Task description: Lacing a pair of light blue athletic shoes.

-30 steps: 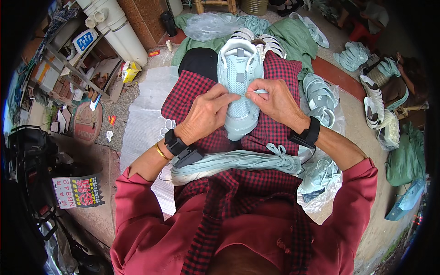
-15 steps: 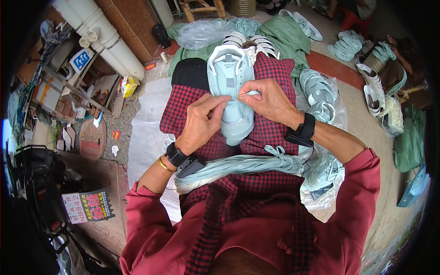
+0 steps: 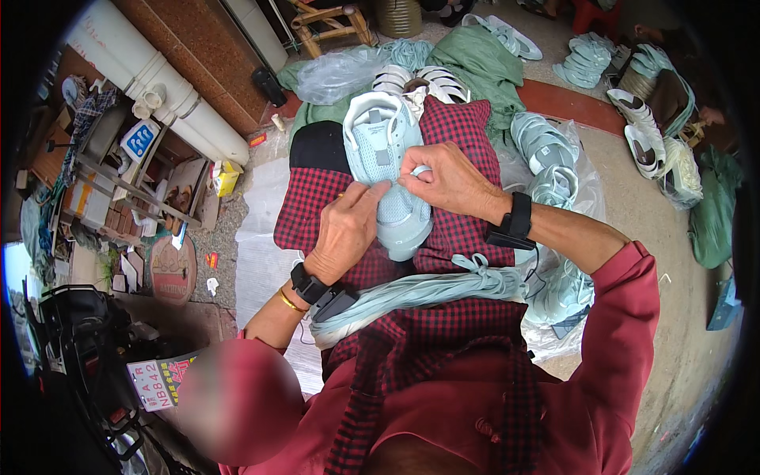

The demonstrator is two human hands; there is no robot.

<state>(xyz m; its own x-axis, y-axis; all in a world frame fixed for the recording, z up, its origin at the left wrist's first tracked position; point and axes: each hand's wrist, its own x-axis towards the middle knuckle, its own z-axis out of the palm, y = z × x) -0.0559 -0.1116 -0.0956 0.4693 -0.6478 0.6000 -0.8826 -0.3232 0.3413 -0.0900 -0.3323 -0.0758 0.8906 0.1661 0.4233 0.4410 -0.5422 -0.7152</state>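
A pale blue sneaker [image 3: 404, 231] lies on my lap, its toe toward me and its opening away. My right hand [image 3: 451, 182] is closed in a pinch at the sneaker's right side, with a pale blue shoelace [image 3: 423, 169] looped between its fingers. My left hand [image 3: 347, 229] is closed too, thumb and fingertips together against the sneaker's front at the low end of the lacing area; what they pinch is hidden. Across my lap, nearer me, rests a tied bundle of pale blue laces [image 3: 412, 291]. Under the sneaker is red and black checked cloth [image 3: 305, 202].
More pale blue shoes [image 3: 546, 150] lie in plastic at the right. White shoes [image 3: 434, 83] and green sacks [image 3: 475, 67] stand beyond my lap. A cluttered shelf [image 3: 134, 166] is at the left, with a parked motorbike [image 3: 79, 348] nearer. Another person's hand [image 3: 712, 116] shows far right.
The view has shifted a little. Both hands stay at the sneaker's lacing area, with my left fingertips now closer to my right hand. A blurred reddish patch has appeared at lower left.
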